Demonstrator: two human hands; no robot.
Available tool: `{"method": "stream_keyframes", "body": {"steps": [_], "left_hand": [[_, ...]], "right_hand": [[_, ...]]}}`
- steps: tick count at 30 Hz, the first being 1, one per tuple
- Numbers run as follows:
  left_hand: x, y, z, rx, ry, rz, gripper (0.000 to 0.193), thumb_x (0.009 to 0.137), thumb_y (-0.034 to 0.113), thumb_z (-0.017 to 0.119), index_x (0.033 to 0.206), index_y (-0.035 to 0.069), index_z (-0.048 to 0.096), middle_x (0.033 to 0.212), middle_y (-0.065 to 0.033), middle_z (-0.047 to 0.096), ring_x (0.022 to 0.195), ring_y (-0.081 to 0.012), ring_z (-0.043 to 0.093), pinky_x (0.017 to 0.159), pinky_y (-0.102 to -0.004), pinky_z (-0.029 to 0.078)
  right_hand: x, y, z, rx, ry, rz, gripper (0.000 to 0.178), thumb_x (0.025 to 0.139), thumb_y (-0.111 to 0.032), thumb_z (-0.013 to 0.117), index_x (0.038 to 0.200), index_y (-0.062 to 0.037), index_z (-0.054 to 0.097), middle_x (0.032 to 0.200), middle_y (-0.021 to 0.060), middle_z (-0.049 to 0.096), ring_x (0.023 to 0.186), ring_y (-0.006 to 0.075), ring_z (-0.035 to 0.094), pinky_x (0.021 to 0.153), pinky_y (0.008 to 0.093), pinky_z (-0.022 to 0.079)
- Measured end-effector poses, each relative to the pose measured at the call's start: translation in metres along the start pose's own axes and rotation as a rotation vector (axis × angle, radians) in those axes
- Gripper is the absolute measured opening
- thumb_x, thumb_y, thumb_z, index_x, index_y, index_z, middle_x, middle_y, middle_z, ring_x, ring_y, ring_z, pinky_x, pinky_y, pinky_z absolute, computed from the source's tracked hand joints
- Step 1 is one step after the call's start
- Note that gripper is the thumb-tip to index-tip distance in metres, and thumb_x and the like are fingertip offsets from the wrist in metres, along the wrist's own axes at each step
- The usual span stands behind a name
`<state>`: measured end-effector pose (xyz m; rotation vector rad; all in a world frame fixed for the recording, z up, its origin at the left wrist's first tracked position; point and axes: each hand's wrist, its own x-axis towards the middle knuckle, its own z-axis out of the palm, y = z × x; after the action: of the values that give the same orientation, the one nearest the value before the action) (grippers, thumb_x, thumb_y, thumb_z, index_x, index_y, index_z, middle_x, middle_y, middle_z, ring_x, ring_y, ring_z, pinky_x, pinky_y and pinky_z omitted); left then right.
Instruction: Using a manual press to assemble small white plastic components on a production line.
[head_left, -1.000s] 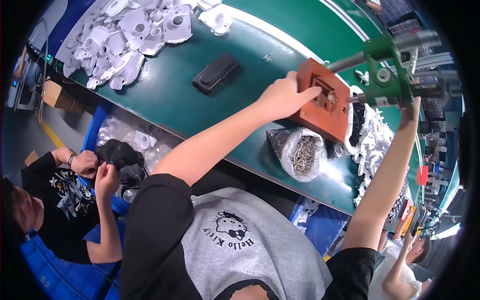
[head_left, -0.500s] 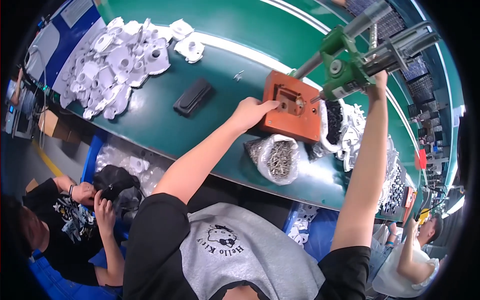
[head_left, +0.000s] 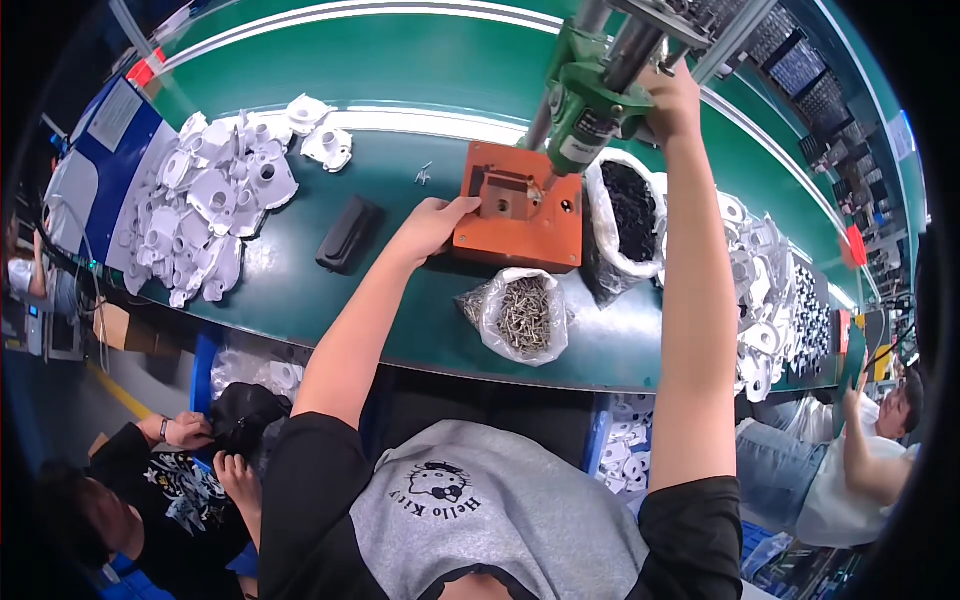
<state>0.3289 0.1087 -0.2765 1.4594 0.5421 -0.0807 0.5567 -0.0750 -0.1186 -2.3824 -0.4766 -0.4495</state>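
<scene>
My left hand [head_left: 437, 225] grips the left edge of an orange fixture block [head_left: 520, 240], its thumb on top near the recess. The recess holds a small part I cannot make out. A green bench press [head_left: 588, 115] stands over the block, its spindle tip close above the recess's right side. Beyond the press, my right hand [head_left: 672, 98] is closed round what looks like its lever, with the fingers partly hidden. A clear bag of metal screws or pins [head_left: 525, 315] sits just in front of the block. To its right is a white bag of small black parts [head_left: 630, 205].
White plastic housings [head_left: 210, 200] are heaped on the left, with more [head_left: 760, 310] on the right. A dark case [head_left: 348, 235] and a few small pins [head_left: 423, 174] lie on the green table [head_left: 300, 290]. One co-worker [head_left: 190, 500] sits at left, another [head_left: 860, 470] at right.
The whole view has swung, so the bench things appear farther left. My right hand is now farther away, higher beside the press. My left hand stays on the block.
</scene>
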Motion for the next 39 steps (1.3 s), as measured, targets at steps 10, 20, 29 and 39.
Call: {"method": "stream_keyframes", "body": {"steps": [10, 20, 29, 39], "left_hand": [[0.068, -0.041, -0.030, 1.239, 0.779, 0.784, 0.052, 0.090, 0.033, 0.055, 0.127, -0.002, 0.044, 0.135, -0.0267, 0.041, 0.127, -0.0436, 0.037, 0.104, -0.0488, 0.033], [0.058, -0.044, -0.016, 1.461, 0.195, 0.687, 0.063, 0.088, 0.019, 0.050, 0.142, -0.003, 0.024, 0.148, -0.0256, 0.022, 0.140, -0.0385, 0.019, 0.114, -0.0443, 0.020], [0.043, -0.036, -0.022, 0.885, 0.236, 0.701, 0.056, 0.088, 0.003, 0.050, 0.141, 0.010, 0.033, 0.138, -0.0173, 0.045, 0.127, -0.0360, 0.043, 0.105, -0.0383, 0.035], [-0.064, -0.027, -0.015, 0.040, 0.247, 0.621, 0.050, 0.094, -0.002, 0.041, 0.141, 0.001, 0.025, 0.139, -0.0202, 0.043, 0.130, -0.0265, 0.042, 0.106, -0.0332, 0.033]], "right_hand": [[-0.026, -0.031, -0.018, -0.066, -0.022, 0.155, 0.037, 0.088, -0.029, 0.050, 0.111, -0.0008, 0.049, 0.105, 0.0264, 0.063, 0.100, 0.0429, 0.060, 0.087, 0.0461, 0.048], [-0.023, -0.031, -0.020, -0.016, -0.032, 0.148, 0.036, 0.087, -0.023, 0.047, 0.112, 0.0019, 0.050, 0.106, 0.0262, 0.063, 0.100, 0.0415, 0.060, 0.087, 0.0449, 0.048], [-0.021, -0.029, -0.020, 0.095, 0.018, 0.174, 0.040, 0.081, -0.029, 0.059, 0.108, 0.0006, 0.053, 0.102, 0.0275, 0.062, 0.101, 0.0432, 0.058, 0.086, 0.0429, 0.047], [-0.054, 0.072, -0.012, 0.984, 0.165, 0.142, 0.021, 0.091, -0.017, 0.052, 0.106, -0.0045, 0.058, 0.088, 0.0069, 0.063, 0.077, 0.0152, 0.058, 0.070, 0.0281, 0.045]]}}
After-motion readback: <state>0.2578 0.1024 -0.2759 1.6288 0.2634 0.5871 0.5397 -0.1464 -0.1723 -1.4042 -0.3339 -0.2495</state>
